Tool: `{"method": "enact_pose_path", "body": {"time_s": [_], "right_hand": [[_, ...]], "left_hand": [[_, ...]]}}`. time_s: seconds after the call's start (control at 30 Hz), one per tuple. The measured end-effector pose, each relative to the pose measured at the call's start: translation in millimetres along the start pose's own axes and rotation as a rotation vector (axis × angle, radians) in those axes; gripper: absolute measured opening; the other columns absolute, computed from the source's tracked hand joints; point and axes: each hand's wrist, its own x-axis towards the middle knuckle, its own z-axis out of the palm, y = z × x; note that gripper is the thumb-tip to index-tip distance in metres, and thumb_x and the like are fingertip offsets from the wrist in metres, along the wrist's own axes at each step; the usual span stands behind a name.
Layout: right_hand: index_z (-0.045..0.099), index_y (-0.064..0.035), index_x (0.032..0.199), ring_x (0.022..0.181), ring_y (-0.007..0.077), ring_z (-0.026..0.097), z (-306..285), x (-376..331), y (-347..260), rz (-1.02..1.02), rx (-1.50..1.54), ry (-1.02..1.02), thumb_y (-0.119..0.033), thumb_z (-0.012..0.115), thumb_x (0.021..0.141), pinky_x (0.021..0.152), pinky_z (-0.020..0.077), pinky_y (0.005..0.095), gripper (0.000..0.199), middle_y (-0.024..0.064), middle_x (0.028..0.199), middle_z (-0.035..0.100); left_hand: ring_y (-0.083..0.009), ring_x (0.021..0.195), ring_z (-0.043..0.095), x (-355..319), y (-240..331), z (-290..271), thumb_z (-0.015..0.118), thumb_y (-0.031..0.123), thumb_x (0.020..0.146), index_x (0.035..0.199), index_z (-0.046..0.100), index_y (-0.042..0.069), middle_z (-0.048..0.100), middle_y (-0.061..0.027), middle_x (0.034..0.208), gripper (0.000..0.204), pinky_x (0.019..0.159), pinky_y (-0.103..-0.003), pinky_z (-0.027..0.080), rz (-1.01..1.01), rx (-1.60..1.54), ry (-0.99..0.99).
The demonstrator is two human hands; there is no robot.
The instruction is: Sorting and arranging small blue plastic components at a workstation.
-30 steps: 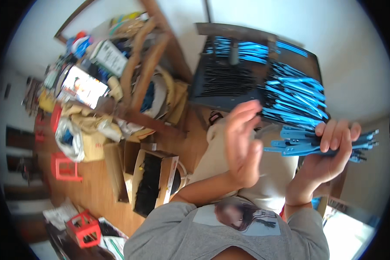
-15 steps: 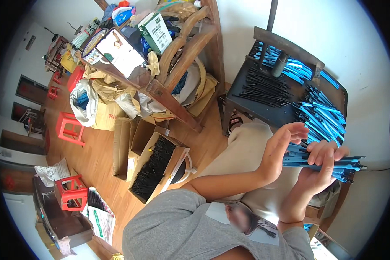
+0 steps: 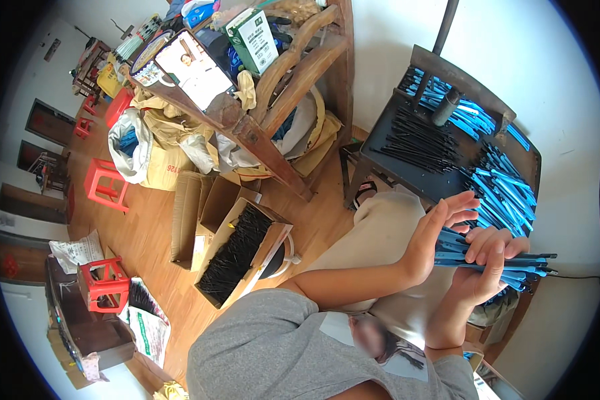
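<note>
My right hand is wrapped round a bundle of slim blue strips with black ends, held roughly level over my lap. The black tips stick out to the right of my fist. My left hand stands upright at the bundle's left end, fingers stretched out and palm against or close to the strip ends; contact there is hard to tell. Beyond my hands, on a dark chair-like stand, lie a loose pile of blue strips, a heap of thin black strips and more blue strips at the back.
An upright metal post rises from the stand. A cardboard box of black strips sits on the floor to the left. Behind it are stuffed sacks and a wooden bench carrying a phone and a green-white carton. Red stools stand farther left.
The head view has shifted slightly, so the stand appears lower and farther right. My right hand still grips the bundle, and my left hand stays stretched at its end.
</note>
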Motion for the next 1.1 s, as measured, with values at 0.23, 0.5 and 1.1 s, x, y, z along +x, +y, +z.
{"method": "enact_pose_path", "body": {"time_s": [0.23,0.5,1.1], "right_hand": [[0.039,-0.0118,0.085,0.048,0.0115,0.043,-5.2,-1.0,-0.7,-0.007,0.003,0.101,-0.003,0.053,0.087,0.060,0.0420,0.0309,0.017,0.0014,0.061,0.044],[0.038,-0.0120,0.086,0.049,0.0125,0.045,-1.1,-9.3,8.7,0.018,-0.010,0.022,-0.003,0.056,0.086,0.064,0.0441,0.0324,0.020,0.0018,0.061,0.044],[0.035,-0.0139,0.084,0.049,0.0134,0.045,2.8,-19.3,6.8,0.081,-0.028,0.078,-0.006,0.059,0.085,0.065,0.0425,0.0325,0.025,0.0007,0.059,0.043]], "left_hand": [[-0.0200,0.121,0.040,3.1,2.7,-4.0,0.021,0.057,0.095,0.142,0.028,0.013,0.041,-0.0075,0.137,0.066,0.099,-0.037,0.031,-0.019,-0.086,0.027],[-0.0224,0.118,0.042,4.2,-6.2,-14.8,0.020,0.056,0.096,0.138,0.037,0.009,0.047,-0.0095,0.130,0.065,0.101,-0.037,0.031,-0.084,-0.133,-0.028],[-0.0173,0.107,0.049,4.1,-12.9,-24.7,0.022,0.051,0.097,0.131,0.045,0.006,0.056,-0.0075,0.113,0.060,0.094,-0.034,0.036,-0.039,-0.235,-0.061]]}}
